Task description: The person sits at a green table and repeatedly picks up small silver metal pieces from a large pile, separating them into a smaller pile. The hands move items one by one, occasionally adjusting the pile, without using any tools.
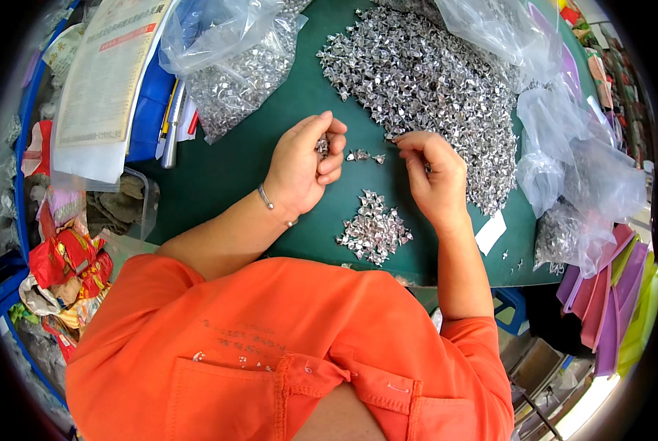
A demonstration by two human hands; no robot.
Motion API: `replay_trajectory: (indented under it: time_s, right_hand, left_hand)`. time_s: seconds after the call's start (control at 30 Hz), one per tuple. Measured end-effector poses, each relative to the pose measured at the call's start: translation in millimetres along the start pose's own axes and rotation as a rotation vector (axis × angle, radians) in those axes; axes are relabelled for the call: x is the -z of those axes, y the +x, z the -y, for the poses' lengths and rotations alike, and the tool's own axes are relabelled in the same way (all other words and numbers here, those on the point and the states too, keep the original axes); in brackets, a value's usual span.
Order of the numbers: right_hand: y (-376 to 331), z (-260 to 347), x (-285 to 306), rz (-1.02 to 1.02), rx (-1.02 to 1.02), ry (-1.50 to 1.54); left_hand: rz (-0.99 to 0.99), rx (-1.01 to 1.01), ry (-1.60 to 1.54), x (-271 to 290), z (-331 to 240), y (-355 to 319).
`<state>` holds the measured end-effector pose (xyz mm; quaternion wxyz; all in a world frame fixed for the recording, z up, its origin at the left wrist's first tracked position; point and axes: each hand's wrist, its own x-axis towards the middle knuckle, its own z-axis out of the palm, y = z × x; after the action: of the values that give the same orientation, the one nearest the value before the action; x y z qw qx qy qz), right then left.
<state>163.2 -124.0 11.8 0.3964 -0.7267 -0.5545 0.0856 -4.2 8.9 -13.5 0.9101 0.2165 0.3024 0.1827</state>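
My left hand is curled, palm turned inward, around several small silvery metal pieces that show between thumb and fingers. My right hand is bent with thumb and fingertips drawn together at the left edge of a large heap of the same metal pieces. What its fingertips grip is too small to make out. Between the hands lie a few loose pieces on the green tabletop. Closer to me sits a smaller pile of pieces, touched by neither hand.
A clear plastic bag full of metal pieces lies at the back left, beside a blue bin with pens and printed paper. More plastic bags crowd the right edge. A white paper slip lies near my right forearm.
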Motion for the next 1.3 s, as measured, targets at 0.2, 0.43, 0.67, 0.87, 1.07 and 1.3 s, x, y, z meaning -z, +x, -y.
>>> replay_trajectory:
  time_s: [0.2, 0.43, 0.67, 0.87, 1.07, 1.3]
  right_hand:
    - [-7.6, 2.2, -13.0, 0.106, -0.03, 0.01]
    - [-13.7, 6.9, -14.0, 0.091, -0.13, 0.06]
    - [-2.4, 18.8, -17.4, -0.07, 0.087, 0.388]
    - [-0.2, 7.9, -27.7, 0.089, 0.122, 0.029]
    - [-4.5, 4.6, -11.6, -0.001, 0.037, -0.028]
    - [-8.5, 11.0, -27.1, 0.027, -0.075, -0.04]
  left_hand:
    - [0.039, -0.002, -0.056, 4.3, 0.5, 2.7]
    - [0.034, -0.01, -0.022, 4.0, 1.0, 2.1]
    - [0.003, -0.029, 0.234, -13.7, 4.9, -2.7]
    - [0.027, -0.017, 0.057, 0.9, -1.2, 1.2]
    - [0.0, -0.02, 0.017, 0.1, -0.4, 1.0]
    - [0.001, -0.027, 0.017, 0.2, -0.2, 1.6]
